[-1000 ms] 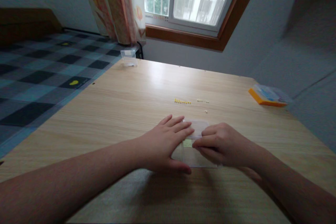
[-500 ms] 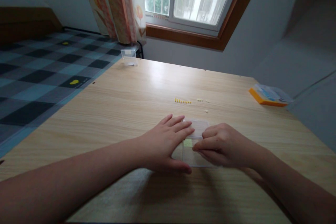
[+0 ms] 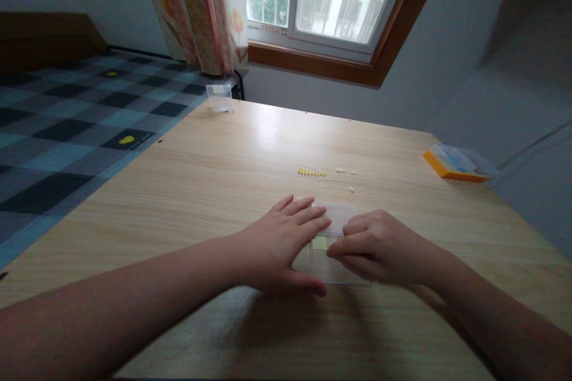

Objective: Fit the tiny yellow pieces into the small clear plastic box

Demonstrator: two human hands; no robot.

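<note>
A clear flat plastic case (image 3: 339,271) lies on the table in front of me, with a pale green patch (image 3: 319,243) of small pieces or a label on it; I cannot tell which. My left hand (image 3: 286,241) rests with spread fingers over the case's left side. Above the case, my right hand (image 3: 379,247) is closed, its thumb and index finger pinched at the right edge of the green patch. Whatever sits in that pinch is too small to make out. Beyond the case are a row of tiny yellow pieces (image 3: 311,172) and several tiny pale pieces (image 3: 340,171).
On the wooden table (image 3: 201,190), an open clear box (image 3: 220,99) stands at the far left corner. An orange-edged box with a clear cover (image 3: 460,164) lies near the right edge. A bed with a checked cover (image 3: 89,125) adjoins on the left.
</note>
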